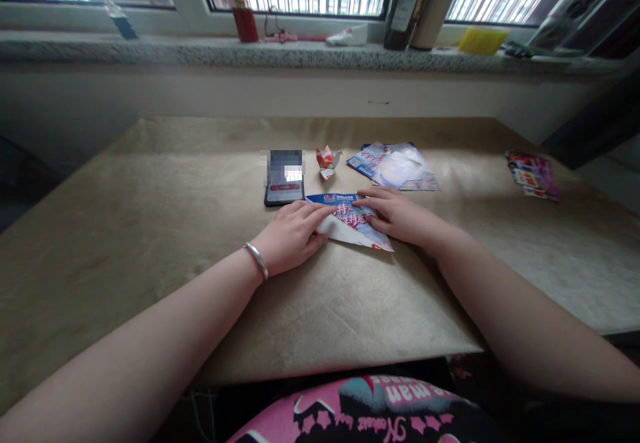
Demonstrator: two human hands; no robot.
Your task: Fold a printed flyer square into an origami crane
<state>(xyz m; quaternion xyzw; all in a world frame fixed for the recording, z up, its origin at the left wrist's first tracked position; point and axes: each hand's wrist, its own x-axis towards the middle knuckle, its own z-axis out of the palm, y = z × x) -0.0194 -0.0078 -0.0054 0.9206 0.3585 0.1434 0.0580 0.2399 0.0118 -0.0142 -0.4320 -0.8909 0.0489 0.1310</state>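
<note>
A printed blue flyer [351, 218] lies on the table with a white flap folded over along its near side. At the flyer's left end, my left hand [296, 231] grips the folded flap, fingers together on top and thumb at the near edge. My right hand [400, 216] rests on the right part of the flyer, fingers apart and lying on the paper, holding nothing. A silver bangle [257, 261] circles the left wrist. Just beyond the flyer stands a small red-and-white folded paper figure [327, 161].
A phone [285, 193] lies beyond my left hand. More flyers [397, 165] are stacked behind my right hand, and small colourful printed papers [533, 176] lie far right on the table [165, 229]. A granite windowsill [200, 51] holds a dark bottle [406, 9] and a yellow sponge-like block [483, 41].
</note>
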